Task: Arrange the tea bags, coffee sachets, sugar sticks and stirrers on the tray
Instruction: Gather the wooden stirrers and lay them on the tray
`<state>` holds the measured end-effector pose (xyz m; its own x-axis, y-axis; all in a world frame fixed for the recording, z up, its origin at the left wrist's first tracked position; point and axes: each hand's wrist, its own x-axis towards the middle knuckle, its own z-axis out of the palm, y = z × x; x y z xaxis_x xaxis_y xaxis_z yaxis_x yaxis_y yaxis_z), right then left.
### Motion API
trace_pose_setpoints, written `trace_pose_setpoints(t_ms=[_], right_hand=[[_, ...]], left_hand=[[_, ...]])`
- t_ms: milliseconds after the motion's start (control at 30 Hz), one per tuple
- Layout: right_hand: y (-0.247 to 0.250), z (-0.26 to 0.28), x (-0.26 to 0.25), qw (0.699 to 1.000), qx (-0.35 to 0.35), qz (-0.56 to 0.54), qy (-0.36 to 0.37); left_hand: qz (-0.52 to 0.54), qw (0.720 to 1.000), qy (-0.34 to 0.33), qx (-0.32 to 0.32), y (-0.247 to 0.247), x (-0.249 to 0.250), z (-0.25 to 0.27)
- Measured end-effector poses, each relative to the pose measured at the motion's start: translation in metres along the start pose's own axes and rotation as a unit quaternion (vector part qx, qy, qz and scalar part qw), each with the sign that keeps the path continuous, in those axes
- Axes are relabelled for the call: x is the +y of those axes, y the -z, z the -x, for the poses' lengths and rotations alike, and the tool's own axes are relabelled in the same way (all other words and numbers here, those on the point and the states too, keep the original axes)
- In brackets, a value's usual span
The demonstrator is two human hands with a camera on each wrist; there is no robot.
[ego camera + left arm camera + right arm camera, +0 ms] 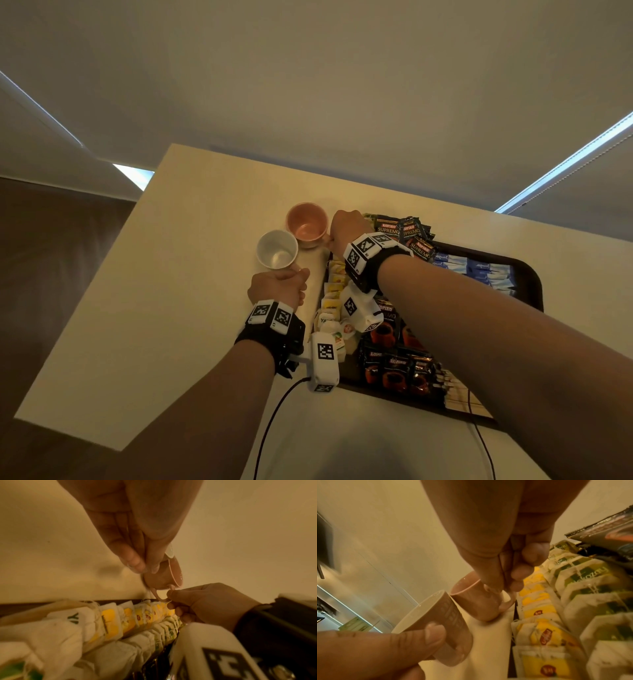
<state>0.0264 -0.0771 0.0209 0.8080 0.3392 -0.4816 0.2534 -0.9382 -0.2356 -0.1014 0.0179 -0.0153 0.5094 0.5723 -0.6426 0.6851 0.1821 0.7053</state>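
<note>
Left hand: fingers pinch the white cup by its handle.
Right hand: pinches the pink cup handle.
Cups: on table, beside tray.
Tea bags: rowed along the tray's left edge, beside coffee sachets.

Dim, warm-lit room seen from above

A pale cream tabletop stands against a plain beige wall. Past its left edge lies dark brown floor. Thin bright strips of bluish light cut diagonally at upper left and right.
</note>
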Motion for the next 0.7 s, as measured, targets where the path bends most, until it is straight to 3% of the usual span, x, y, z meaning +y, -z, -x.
trace_pose_setpoints(t_ms=[700], right_hand=[[-0.001, 0.007, 0.006, 0.999, -0.014, -0.023, 0.026]], left_hand=[[-0.068, 0.997, -0.033, -0.009, -0.011, -0.012, 0.025]])
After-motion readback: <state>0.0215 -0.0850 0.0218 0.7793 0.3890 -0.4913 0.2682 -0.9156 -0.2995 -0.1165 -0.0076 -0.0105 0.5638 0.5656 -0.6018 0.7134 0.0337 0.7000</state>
